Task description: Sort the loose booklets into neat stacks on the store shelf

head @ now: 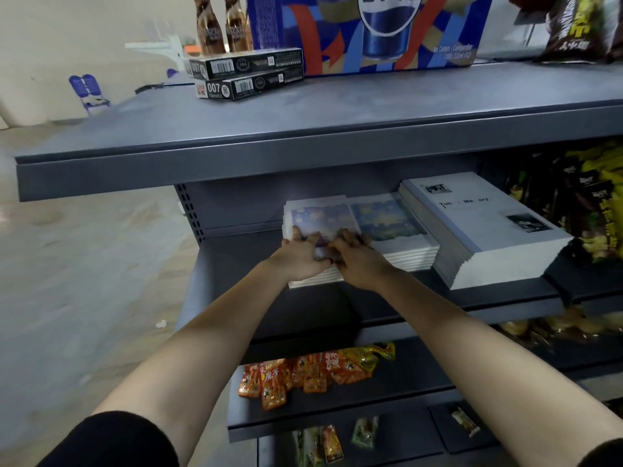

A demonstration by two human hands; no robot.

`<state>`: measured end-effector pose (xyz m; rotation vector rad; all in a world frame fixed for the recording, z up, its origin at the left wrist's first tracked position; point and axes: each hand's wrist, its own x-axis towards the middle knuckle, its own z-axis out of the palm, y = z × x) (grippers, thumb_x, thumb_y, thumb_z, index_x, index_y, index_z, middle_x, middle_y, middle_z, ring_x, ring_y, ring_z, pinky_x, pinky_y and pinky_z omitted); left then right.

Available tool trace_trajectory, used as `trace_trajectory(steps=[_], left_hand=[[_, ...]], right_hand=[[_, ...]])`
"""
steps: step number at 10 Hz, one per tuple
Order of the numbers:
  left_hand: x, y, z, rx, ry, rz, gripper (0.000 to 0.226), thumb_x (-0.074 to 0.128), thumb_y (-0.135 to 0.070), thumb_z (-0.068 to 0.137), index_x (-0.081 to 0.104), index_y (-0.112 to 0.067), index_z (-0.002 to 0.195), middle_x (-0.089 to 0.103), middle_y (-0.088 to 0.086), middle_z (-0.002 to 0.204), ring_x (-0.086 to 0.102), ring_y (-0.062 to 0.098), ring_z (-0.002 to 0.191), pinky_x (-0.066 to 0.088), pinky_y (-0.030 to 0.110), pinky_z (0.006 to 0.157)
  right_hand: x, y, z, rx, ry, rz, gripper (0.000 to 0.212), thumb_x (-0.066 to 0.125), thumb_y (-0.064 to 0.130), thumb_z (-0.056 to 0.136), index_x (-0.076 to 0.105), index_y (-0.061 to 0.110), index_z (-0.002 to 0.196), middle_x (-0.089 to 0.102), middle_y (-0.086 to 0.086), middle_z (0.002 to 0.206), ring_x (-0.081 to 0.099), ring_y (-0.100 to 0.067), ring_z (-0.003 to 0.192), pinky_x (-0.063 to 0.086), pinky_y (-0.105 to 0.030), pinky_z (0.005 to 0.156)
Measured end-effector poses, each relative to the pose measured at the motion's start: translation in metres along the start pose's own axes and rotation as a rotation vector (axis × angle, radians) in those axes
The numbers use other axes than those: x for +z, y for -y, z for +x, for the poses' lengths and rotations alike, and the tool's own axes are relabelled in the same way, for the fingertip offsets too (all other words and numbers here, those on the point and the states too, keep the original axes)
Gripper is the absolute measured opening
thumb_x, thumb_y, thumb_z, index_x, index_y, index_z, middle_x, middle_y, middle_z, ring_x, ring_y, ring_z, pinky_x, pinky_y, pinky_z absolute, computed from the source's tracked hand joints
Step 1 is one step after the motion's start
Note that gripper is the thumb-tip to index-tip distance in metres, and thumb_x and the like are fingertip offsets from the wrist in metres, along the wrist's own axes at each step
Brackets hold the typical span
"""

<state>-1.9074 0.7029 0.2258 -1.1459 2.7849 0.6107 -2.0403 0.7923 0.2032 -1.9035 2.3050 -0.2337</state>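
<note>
Three stacks of booklets lie on the middle shelf (236,264). The left stack (320,215) has a pale purple picture cover, the middle stack (391,222) a blue and yellow one, and the tall right stack (485,227) is white with black print. My left hand (300,254) grips the near left edge of the left stack, fingers curled over its top. My right hand (354,257) holds the same stack at its near right part, fingers on the cover. The hands hide the stack's front edge.
The grey top shelf (303,129) overhangs the booklets and carries two black 007 boxes (246,74), brown bottles and a large blue cola carton (367,28). Dark snack bags (593,203) fill the right side. Orange snack packets (303,375) lie on the lower shelf.
</note>
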Motion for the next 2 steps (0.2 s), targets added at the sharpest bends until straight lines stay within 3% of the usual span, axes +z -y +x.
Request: trace_trajectory(steps=[1, 2], left_hand=[[-0.007, 0.001, -0.007, 0.034, 0.048, 0.002, 0.068, 0.043, -0.053, 0.091, 0.015, -0.032, 0.149, 0.005, 0.008, 0.157, 0.009, 0.033, 0.144, 0.018, 0.042, 0.117], [-0.005, 0.004, -0.031, 0.137, 0.034, 0.101, 0.062, 0.038, -0.048, 0.096, 0.009, -0.032, 0.149, 0.004, 0.006, 0.159, -0.003, 0.029, 0.146, 0.005, 0.043, 0.118]], right_hand=[[-0.007, 0.003, -0.003, 0.019, 0.022, 0.071, 0.048, 0.043, 0.028, 0.096, 0.028, 0.024, 0.142, 0.019, -0.005, 0.152, 0.021, -0.035, 0.137, 0.019, -0.047, 0.113], [-0.018, -0.013, -0.035, 0.020, -0.035, 0.356, 0.042, 0.053, 0.027, 0.094, 0.043, 0.022, 0.134, 0.044, 0.003, 0.137, 0.042, -0.017, 0.126, 0.034, -0.026, 0.100]])
